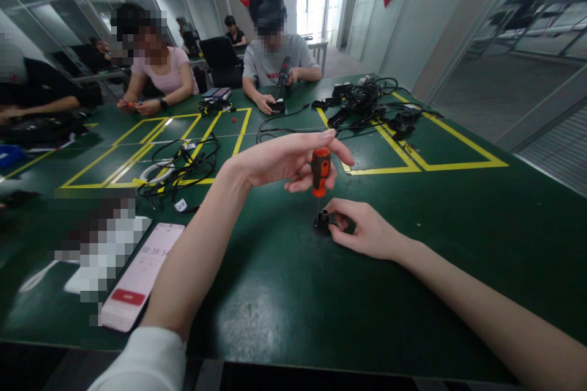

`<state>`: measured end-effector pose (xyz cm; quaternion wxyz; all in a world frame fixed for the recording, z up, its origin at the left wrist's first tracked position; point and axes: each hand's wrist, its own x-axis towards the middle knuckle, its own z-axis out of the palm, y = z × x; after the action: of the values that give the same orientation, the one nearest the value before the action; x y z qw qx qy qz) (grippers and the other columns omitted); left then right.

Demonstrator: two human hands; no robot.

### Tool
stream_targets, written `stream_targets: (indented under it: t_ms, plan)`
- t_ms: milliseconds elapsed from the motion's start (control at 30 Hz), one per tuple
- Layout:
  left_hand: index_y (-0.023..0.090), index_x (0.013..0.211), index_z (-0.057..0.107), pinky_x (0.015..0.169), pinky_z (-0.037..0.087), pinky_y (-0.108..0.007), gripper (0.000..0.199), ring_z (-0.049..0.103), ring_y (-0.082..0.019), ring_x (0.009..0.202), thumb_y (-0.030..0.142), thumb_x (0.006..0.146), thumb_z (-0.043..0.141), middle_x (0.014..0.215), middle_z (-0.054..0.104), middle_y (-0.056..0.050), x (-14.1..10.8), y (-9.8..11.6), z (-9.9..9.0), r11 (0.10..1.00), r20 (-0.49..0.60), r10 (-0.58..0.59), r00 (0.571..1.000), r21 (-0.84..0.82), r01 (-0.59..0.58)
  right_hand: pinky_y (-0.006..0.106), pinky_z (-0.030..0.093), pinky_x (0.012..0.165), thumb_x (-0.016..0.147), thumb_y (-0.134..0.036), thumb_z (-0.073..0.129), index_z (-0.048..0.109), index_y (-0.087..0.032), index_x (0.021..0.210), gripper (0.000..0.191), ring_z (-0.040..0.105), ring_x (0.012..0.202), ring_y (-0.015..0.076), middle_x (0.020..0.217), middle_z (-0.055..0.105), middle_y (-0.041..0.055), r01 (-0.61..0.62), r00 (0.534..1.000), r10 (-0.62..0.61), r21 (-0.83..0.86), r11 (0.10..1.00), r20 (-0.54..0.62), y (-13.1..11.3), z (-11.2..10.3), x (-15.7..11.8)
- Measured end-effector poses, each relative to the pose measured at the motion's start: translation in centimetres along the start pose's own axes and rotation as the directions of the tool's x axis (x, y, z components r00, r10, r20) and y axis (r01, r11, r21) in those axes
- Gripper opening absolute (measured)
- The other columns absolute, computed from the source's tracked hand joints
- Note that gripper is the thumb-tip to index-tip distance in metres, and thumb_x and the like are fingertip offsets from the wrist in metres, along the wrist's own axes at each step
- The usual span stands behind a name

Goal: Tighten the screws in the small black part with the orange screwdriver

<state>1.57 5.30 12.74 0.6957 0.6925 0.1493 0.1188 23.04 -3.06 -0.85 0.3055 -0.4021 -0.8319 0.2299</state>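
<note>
My left hand is closed around a short screwdriver with an orange and black handle, one finger reaching past its top. The screwdriver stands upright, its thin shaft pointing down into a small round black part on the green table. Whether the tip meets a screw is too small to make out. Beside that part, my right hand pinches its right side between thumb and fingers. A short tube-like piece sticks up from the part near my fingertips.
A lit phone lies at the left. Black cables sprawl over yellow tape outlines, and a larger cable heap sits at the far right. Across the table, a person holds a power drill; others sit farther left.
</note>
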Motion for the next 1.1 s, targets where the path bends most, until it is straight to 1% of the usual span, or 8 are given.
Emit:
stream_targets:
  t_ms: [100,200,333,500,700,867,967,1100]
  plan:
    - [0.012,0.096,0.069,0.041,0.037,-0.021,0.044,0.053,-0.009,0.048,0.056,0.095,0.062,0.081,0.074,-0.008,0.04,-0.09,-0.18,1.000,0.016,-0.011,1.000,-0.010,0.011,0.025,0.046,0.057,0.087,-0.021,0.058,0.064,-0.019,0.097,0.012,0.058,0.059,0.0134,0.073,0.061,-0.0009,0.001,1.000,-0.001,0.004,1.000,0.004,0.00,-0.04,0.03]
    - [0.012,0.092,0.068,0.044,0.042,-0.021,0.039,0.055,-0.009,0.050,0.051,0.092,0.068,0.086,0.077,-0.010,0.01,-0.12,-0.26,1.000,0.035,-0.005,0.999,0.000,0.005,0.025,0.046,0.057,0.087,-0.021,0.058,0.064,-0.019,0.097,0.012,0.058,0.059,0.0134,0.072,0.061,-0.0013,-0.005,1.000,0.005,-0.004,1.000,-0.001,0.04,-0.02,0.03]
    - [0.012,0.091,0.066,0.046,0.045,-0.021,0.042,0.057,-0.008,0.052,0.053,0.086,0.077,0.095,0.079,-0.014,-0.02,0.00,-0.06,0.999,-0.012,0.028,1.000,0.035,-0.028,0.025,0.046,0.057,0.086,-0.021,0.057,0.065,-0.019,0.097,0.013,0.058,0.060,0.0139,0.072,0.061,-0.0009,-0.010,1.000,0.010,-0.012,1.000,-0.001,0.02,0.01,0.00]
    - [0.015,0.086,0.059,0.045,0.040,-0.018,0.048,0.056,-0.007,0.052,0.051,0.075,0.089,0.082,0.076,-0.007,0.03,0.05,0.21,1.000,-0.062,0.020,0.998,0.011,-0.020,0.025,0.046,0.058,0.087,-0.021,0.058,0.065,-0.018,0.097,0.013,0.058,0.060,0.0136,0.075,0.064,0.0002,-0.013,1.000,0.013,-0.001,1.000,0.012,-0.04,-0.12,0.00]
    - [0.012,0.091,0.070,0.042,0.035,-0.019,0.042,0.054,-0.008,0.053,0.054,0.087,0.076,0.083,0.073,-0.008,0.08,-0.10,0.20,0.999,-0.106,0.024,0.994,0.046,-0.019,0.025,0.046,0.057,0.088,-0.021,0.058,0.065,-0.019,0.097,0.012,0.057,0.060,0.0131,0.075,0.064,0.0000,0.000,1.000,0.000,-0.003,1.000,0.007,0.19,-0.10,-0.07]
    - [0.011,0.087,0.070,0.046,0.044,-0.024,0.051,0.055,-0.011,0.051,0.060,0.095,0.059,0.091,0.077,-0.013,0.21,-0.03,-0.14,1.000,-0.003,-0.003,1.000,-0.022,0.003,0.026,0.047,0.058,0.088,-0.022,0.057,0.064,-0.018,0.097,0.012,0.059,0.061,0.0140,0.077,0.065,0.0014,0.002,1.000,-0.002,-0.007,1.000,0.004,0.29,0.00,-0.10]
    - [0.011,0.092,0.070,0.048,0.046,-0.024,0.042,0.057,-0.011,0.052,0.051,0.096,0.060,0.092,0.078,-0.013,0.25,-0.07,-0.22,1.000,0.014,0.003,1.000,-0.027,-0.002,0.026,0.047,0.058,0.087,-0.022,0.057,0.064,-0.018,0.098,0.014,0.059,0.061,0.0144,0.077,0.065,0.0018,0.000,1.000,0.000,-0.013,1.000,0.006,0.28,-0.03,-0.09]
    - [0.012,0.098,0.068,0.049,0.043,-0.022,0.035,0.059,-0.011,0.057,0.047,0.091,0.070,0.090,0.077,-0.011,0.15,-0.12,-0.12,0.999,-0.031,0.031,0.999,0.015,-0.031,0.027,0.047,0.058,0.087,-0.022,0.056,0.065,-0.018,0.098,0.015,0.059,0.061,0.0148,0.077,0.065,0.0020,-0.003,1.000,0.003,-0.017,1.000,0.001,0.22,-0.02,-0.06]
